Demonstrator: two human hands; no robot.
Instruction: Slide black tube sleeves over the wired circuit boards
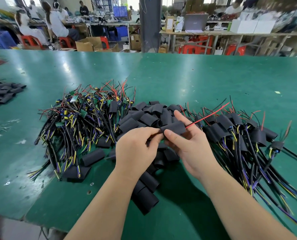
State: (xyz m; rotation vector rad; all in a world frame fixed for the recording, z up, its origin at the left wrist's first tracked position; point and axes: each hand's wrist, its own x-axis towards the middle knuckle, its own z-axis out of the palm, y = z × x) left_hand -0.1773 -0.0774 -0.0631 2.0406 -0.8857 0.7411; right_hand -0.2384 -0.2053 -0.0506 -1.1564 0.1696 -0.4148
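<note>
The green bench [196, 80] takes up most of the view. A broad stretch of its surface runs from beyond the fingers to the far edge. Its near edge cuts across below the left forearm, at the lower left.

To the left of the fingers lies the biggest heap, the bare wired circuit boards [85, 118], green boards uppermost and cable ends fanning toward the near edge. To the right of the fingers, just as wide, the sleeved boards [248, 135] lie in a pile with their cables trailing toward the right edge. Between these two, right behind and under the fingers, sits the heap of loose sleeves [149, 113], with several spilling toward the body between the forearms. A smaller sleeve pile [4, 94] lies well apart at the far left edge.

Both hands meet above the middle heap. The right hand [191, 148] grips one black sleeve [174, 129], thumb on its near side, forefinger stretched out behind it. The left hand [135, 149] has its fingers [153, 134] curled, pinching at the sleeve's left end. What exactly they pinch there is too dark to tell. A red wire [211, 113] comes out of the sleeve's right end and runs up over the sleeved pile.
</note>
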